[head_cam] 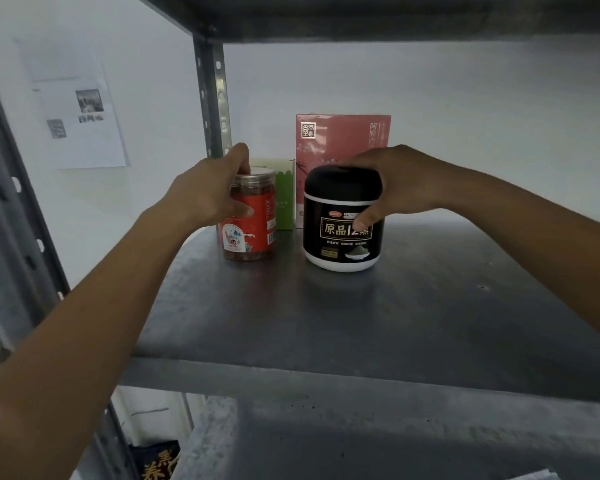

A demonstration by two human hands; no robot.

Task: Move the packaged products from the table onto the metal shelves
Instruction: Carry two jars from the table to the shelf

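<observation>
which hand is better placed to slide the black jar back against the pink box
Right. The right hand grips the black jar round its lid and side, with the pink box directly behind it. The left hand is busy holding the red jar, further left.

2 bare arms stretch forward, nearly straight, the left rising from low on the left and the right coming in from the right side. The left grip [201, 199] wraps the red jar [253, 237], fingers curled over its lid, thumb across the label. The right grip [399, 185] cups the black jar [340, 244] from its right, fingers over the lid, thumb pressed on the front.
</observation>
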